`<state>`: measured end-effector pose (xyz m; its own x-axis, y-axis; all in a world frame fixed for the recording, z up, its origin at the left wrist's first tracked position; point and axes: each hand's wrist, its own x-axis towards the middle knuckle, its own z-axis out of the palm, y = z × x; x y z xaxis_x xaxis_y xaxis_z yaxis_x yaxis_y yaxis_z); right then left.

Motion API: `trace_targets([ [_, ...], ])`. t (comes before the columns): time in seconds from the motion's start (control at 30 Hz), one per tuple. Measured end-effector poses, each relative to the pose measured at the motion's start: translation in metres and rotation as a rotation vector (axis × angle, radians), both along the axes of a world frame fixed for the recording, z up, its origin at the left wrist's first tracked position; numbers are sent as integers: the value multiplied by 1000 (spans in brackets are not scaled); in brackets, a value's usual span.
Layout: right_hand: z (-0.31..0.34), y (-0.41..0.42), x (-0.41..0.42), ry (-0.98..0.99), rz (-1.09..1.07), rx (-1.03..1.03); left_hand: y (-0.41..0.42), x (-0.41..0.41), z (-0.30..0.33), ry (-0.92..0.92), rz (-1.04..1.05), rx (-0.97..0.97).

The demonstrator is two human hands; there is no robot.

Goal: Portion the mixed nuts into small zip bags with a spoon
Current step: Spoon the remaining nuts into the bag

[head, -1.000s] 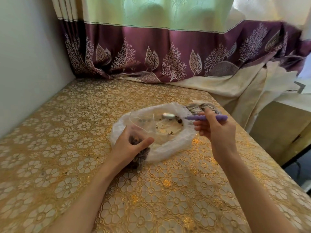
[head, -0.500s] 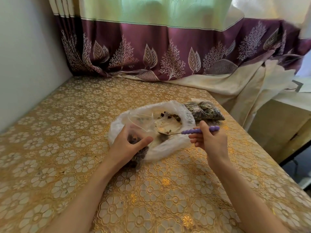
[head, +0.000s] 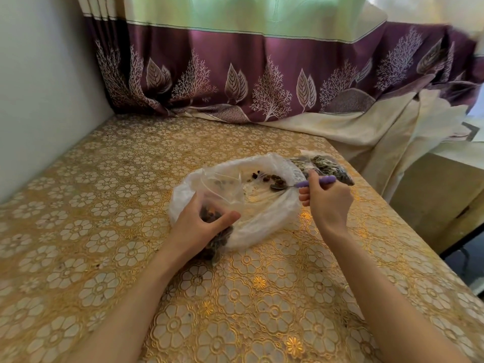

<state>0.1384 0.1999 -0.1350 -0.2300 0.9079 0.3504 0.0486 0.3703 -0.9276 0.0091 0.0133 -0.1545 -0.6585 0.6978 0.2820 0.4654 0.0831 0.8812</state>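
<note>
The task looks nearly done: only a few nuts (head: 269, 178) remain in the big bag (head: 262, 221), apparently. The right hand (head: 327, 203) grips the spoon (head: 301, 184) among them; the left hand (head: 199, 226) clasps a part-filled zip bag (head: 222, 189). Filled bags (head: 324, 166) lie behind.

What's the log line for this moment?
left hand: holds zip bag | right hand: spoon scooping nuts

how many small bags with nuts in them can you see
2. One small zip bag is held by the left hand; one filled bag lies behind the right hand. More may be hidden under it.
</note>
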Motion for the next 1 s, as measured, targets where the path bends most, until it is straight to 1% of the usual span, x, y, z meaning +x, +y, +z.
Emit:
trace_targets([
  [0.1, 3, 4, -12, -52, -5, 22, 0, 0, 0, -4, -7, 0],
  [0.33, 5, 14, -21, -64, 45, -104, 0, 3, 2, -27, -28, 37],
  [0.5, 3, 16, -23, 51, 52, -262, -1, 3, 3, -17, -36, 35],
  [0.63, -3, 16, -23, 116, 131, -411, -1, 4, 5, 0, -35, 28],
  [0.77, 1, 15, -16, 232, 231, -587, -1, 4, 6, 6, -40, 42],
  [0.87, 4, 15, -10, 262, 261, -651, -1, 5, 6, 9, -42, 52],
  [1.0, 4, 14, -7, 244, 259, -672, -2, 5, 5, 11, -42, 49],
])
